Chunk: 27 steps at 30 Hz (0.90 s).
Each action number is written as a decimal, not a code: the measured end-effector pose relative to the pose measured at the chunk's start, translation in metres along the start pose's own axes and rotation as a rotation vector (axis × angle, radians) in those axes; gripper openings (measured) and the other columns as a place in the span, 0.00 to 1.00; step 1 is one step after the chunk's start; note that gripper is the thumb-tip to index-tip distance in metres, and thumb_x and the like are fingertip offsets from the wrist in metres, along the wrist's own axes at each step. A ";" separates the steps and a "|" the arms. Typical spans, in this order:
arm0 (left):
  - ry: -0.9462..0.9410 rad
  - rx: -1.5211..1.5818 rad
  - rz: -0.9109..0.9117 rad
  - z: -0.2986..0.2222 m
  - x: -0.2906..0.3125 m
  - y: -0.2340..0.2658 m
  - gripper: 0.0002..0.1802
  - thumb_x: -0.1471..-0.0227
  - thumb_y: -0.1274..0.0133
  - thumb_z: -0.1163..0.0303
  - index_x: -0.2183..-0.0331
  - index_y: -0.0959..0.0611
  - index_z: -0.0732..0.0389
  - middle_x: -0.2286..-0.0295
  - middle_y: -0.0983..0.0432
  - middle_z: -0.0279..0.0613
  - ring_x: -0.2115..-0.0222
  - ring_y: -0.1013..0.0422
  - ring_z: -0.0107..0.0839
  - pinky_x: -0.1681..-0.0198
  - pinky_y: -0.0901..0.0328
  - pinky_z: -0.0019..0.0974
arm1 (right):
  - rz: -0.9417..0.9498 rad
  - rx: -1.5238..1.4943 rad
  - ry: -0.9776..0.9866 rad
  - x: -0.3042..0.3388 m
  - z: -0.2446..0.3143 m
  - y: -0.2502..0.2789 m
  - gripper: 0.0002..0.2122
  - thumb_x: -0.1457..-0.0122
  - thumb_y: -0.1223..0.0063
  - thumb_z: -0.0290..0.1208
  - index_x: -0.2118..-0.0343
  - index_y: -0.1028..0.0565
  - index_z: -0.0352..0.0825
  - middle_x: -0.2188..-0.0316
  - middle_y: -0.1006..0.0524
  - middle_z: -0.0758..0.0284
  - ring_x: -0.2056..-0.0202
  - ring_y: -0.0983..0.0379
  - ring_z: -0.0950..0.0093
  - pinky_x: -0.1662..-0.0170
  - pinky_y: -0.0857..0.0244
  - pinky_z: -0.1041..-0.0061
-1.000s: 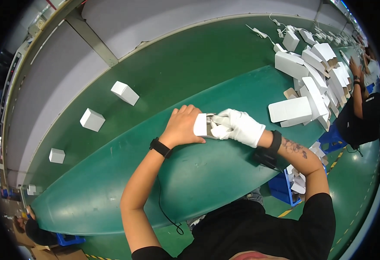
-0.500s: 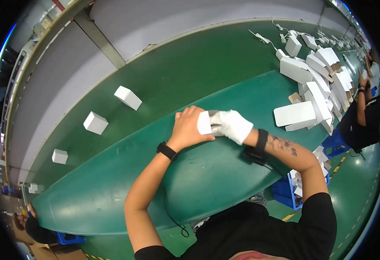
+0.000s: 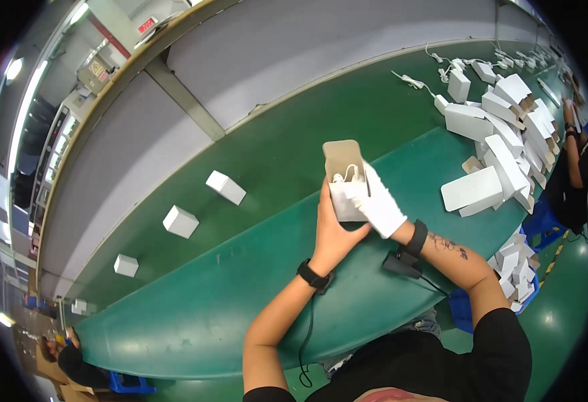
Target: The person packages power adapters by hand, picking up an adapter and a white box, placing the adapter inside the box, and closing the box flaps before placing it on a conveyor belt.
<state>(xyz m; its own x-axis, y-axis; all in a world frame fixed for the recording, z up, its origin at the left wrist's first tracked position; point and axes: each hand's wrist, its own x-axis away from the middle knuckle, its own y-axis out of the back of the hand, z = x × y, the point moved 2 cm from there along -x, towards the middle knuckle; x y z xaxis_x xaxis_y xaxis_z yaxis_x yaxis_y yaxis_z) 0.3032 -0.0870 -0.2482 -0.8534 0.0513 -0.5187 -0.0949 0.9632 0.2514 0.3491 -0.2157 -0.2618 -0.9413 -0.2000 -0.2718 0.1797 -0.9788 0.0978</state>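
Observation:
A small white cardboard box [image 3: 349,206] is held over the green table, its top open and its brown-inner lid flap [image 3: 342,152] standing up. A white cable with a plug-like end [image 3: 352,173] shows inside the opening. My bare left hand [image 3: 334,231] wraps the box from the left and below. My right hand [image 3: 379,204], in a white glove, grips the box's right side, its fingers across the front near the opening. Both wrists wear black bands; a small black device [image 3: 401,264] hangs by the right one.
Several closed white boxes [image 3: 181,222] stand spaced along the far green surface at left. At right is a heap of open white boxes [image 3: 491,161], with white adapters and cables [image 3: 441,102] behind. A blue bin [image 3: 461,311] of white cartons stands below the table edge. Co-workers are at both ends.
The box now shows its open top, raised flap and the cable inside; before, the hands mostly covered it. Both hands have shifted rightward in view. The surroundings have shifted too as the view turned.

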 end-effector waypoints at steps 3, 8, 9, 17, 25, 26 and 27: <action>-0.177 -0.351 -0.078 -0.005 -0.011 0.013 0.46 0.62 0.35 0.67 0.42 0.38 0.59 0.46 0.38 0.49 0.50 0.37 0.44 0.45 0.46 0.45 | -0.002 0.182 0.168 -0.002 -0.005 0.021 0.39 0.44 0.46 0.42 0.36 0.55 0.33 0.44 0.36 0.56 0.49 0.33 0.63 0.47 0.38 0.69; -0.472 -0.703 0.030 0.002 -0.033 0.020 0.29 0.54 0.42 0.68 0.48 0.27 0.57 0.48 0.36 0.41 0.50 0.38 0.42 0.46 0.47 0.45 | 0.052 0.531 0.337 0.004 -0.001 0.025 0.35 0.41 0.50 0.38 0.35 0.55 0.36 0.43 0.39 0.55 0.49 0.35 0.60 0.47 0.39 0.70; -0.470 -0.698 0.041 0.001 -0.036 0.018 0.29 0.54 0.42 0.68 0.48 0.27 0.57 0.48 0.36 0.41 0.50 0.38 0.42 0.46 0.47 0.45 | 0.049 0.524 0.328 0.005 0.001 0.026 0.34 0.40 0.51 0.37 0.35 0.55 0.37 0.43 0.39 0.55 0.49 0.35 0.60 0.47 0.39 0.70; -0.491 -0.530 -0.085 0.009 -0.057 -0.009 0.16 0.57 0.40 0.72 0.61 0.18 0.53 0.69 0.24 0.33 0.64 0.33 0.32 0.58 0.44 0.40 | 0.020 0.382 0.169 0.008 -0.015 0.034 0.34 0.42 0.50 0.35 0.35 0.53 0.38 0.40 0.41 0.57 0.45 0.38 0.62 0.43 0.43 0.72; -0.414 -0.494 -0.004 0.009 -0.074 -0.022 0.07 0.59 0.39 0.73 0.71 0.17 0.56 0.74 0.24 0.30 0.67 0.33 0.31 0.58 0.46 0.37 | -0.002 0.319 0.230 0.006 -0.020 0.040 0.30 0.43 0.51 0.27 0.37 0.47 0.38 0.40 0.42 0.60 0.43 0.40 0.63 0.42 0.43 0.71; -0.408 -0.500 0.072 0.009 -0.074 -0.024 0.06 0.59 0.39 0.73 0.72 0.17 0.56 0.73 0.24 0.29 0.67 0.33 0.31 0.57 0.46 0.37 | -0.004 0.313 0.221 0.005 -0.023 0.043 0.30 0.43 0.51 0.27 0.37 0.47 0.38 0.40 0.42 0.60 0.43 0.40 0.63 0.42 0.43 0.71; -0.402 -0.502 0.150 0.009 -0.073 -0.025 0.06 0.59 0.39 0.73 0.73 0.16 0.56 0.73 0.23 0.29 0.66 0.32 0.31 0.56 0.46 0.37 | -0.005 0.329 0.239 0.006 -0.025 0.044 0.29 0.43 0.51 0.27 0.38 0.46 0.38 0.40 0.42 0.60 0.43 0.40 0.64 0.42 0.43 0.71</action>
<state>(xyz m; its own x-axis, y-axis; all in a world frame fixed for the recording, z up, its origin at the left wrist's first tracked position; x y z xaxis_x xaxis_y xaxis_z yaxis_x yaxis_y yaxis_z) 0.3724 -0.1120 -0.2237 -0.6276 0.3637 -0.6884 -0.3004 0.7026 0.6450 0.3585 -0.2615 -0.2829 -0.8423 -0.2380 -0.4837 0.0380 -0.9213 0.3871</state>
